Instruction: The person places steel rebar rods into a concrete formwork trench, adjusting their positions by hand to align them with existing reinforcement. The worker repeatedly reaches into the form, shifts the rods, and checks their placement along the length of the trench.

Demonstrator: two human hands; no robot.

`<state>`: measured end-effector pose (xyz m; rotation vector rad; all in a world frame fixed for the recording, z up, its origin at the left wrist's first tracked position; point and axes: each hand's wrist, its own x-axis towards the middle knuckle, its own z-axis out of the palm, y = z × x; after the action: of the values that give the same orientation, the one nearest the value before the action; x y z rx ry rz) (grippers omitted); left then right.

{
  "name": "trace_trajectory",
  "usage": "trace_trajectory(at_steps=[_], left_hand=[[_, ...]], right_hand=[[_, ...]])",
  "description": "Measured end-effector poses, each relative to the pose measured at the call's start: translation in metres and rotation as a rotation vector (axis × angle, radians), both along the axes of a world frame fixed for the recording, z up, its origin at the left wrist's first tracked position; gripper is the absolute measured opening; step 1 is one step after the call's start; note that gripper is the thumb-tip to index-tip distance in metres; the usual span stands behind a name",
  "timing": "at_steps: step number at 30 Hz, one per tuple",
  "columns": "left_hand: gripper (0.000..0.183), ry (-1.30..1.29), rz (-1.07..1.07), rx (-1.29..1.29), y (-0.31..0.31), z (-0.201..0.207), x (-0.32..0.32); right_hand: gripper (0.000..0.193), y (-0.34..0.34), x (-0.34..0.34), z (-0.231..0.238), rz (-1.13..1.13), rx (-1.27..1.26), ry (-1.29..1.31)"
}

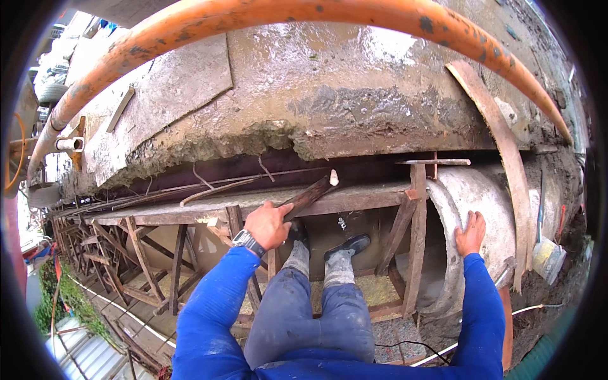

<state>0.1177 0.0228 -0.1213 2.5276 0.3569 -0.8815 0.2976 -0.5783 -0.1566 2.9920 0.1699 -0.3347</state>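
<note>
My left hand (268, 225), with a watch at the wrist, is closed at the near end of a dark wooden board (310, 197). The board slants away to the right across the timber beam, and part of the grip is hidden by the hand itself. Flat against the curved top of a large concrete pipe (486, 190) rests my right hand (470, 234), its fingers spread and holding nothing. A small pale piece (334, 178) shows by the board's far end. Below, my boots (348, 246) stand inside the timber frame between the two hands.
An orange pipe (304, 11) arches overhead across the far side. Beyond the trench lies a broken concrete slab edge (215, 149) with bent rebar (202, 176) below. Wooden braces (178, 269) fill the left. A long plank (500, 136) leans over the concrete pipe beside a dirty bucket (548, 259).
</note>
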Motion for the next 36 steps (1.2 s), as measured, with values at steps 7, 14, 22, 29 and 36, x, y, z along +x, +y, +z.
trace_trajectory(at_steps=[7, 14, 22, 29, 36], left_hand=[[0.052, -0.031, 0.054, 0.0, 0.069, 0.031, -0.046], [0.052, -0.107, 0.169, -0.143, 0.076, 0.031, -0.071], [0.066, -0.186, 0.216, -0.27, 0.044, 0.04, -0.073], [0.065, -0.303, 0.332, -0.35, 0.032, 0.019, -0.106], [0.058, -0.284, 0.692, -0.472, 0.047, 0.005, -0.16]], right_hand=[[0.049, 0.097, -0.073, 0.015, 0.017, 0.217, 0.069], [0.031, 0.283, -0.146, 0.056, -0.069, 0.881, 0.692], [0.035, 0.475, -0.195, -0.02, -0.863, 1.243, 1.177], [0.014, 0.491, -0.173, -0.045, -0.99, 1.163, 1.272], [0.021, 0.485, -0.12, -0.003, -0.761, 0.934, 1.383]])
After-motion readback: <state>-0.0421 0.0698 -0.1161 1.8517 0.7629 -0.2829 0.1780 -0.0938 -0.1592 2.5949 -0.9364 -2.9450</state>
